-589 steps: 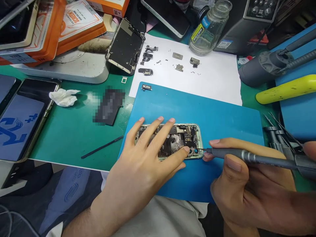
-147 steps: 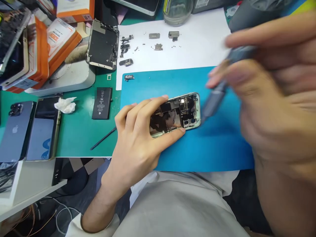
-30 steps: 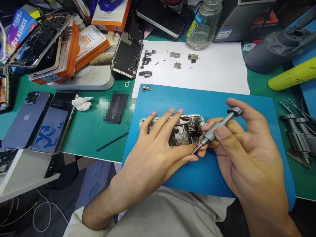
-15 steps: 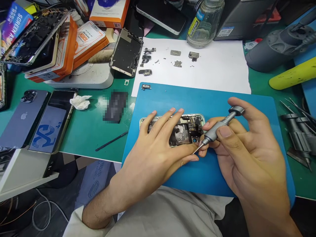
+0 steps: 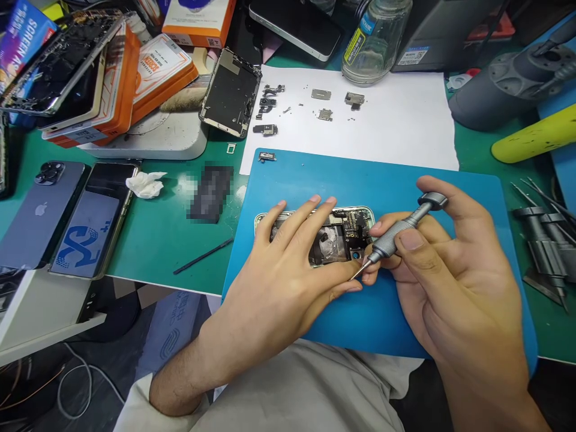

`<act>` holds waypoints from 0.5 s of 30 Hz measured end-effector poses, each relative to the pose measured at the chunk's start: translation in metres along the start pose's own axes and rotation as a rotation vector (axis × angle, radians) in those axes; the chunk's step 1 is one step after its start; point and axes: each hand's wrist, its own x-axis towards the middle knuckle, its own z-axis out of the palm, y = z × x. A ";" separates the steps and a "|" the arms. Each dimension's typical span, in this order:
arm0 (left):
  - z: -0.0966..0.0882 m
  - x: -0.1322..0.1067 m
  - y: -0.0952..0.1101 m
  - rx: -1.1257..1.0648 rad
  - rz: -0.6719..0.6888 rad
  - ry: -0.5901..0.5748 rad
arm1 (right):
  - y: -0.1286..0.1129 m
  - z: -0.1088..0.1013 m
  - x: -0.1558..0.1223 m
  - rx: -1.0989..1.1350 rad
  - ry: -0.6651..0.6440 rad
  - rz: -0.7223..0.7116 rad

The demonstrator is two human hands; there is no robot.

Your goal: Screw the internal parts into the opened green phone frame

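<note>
An opened phone body [image 5: 338,237] with bare circuitry lies on a blue mat [image 5: 360,180]. My left hand [image 5: 279,264] rests flat over it, fingers spread, thumb along its near edge. My right hand [image 5: 432,264] grips a grey metal screwdriver [image 5: 396,234]: thumb and fingers pinch the knurled shaft and the forefinger lies on the cap. The tip meets the phone's near right corner, beside my left thumb tip.
White paper [image 5: 396,126] behind the mat carries several small phone parts and screws. A removed screen [image 5: 230,93], a glass bottle [image 5: 375,39], a black spudger [image 5: 202,257], a tissue [image 5: 144,183], phones [image 5: 67,219] at left and tools [image 5: 540,234] at right lie around.
Nothing has changed over the last second. Before that, my right hand swung in from above and set the screwdriver upright at the phone's corner; my left hand went from gripping the phone to lying flat.
</note>
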 end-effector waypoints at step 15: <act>0.001 -0.001 -0.001 0.012 0.009 0.010 | 0.001 -0.001 0.001 -0.022 -0.037 0.003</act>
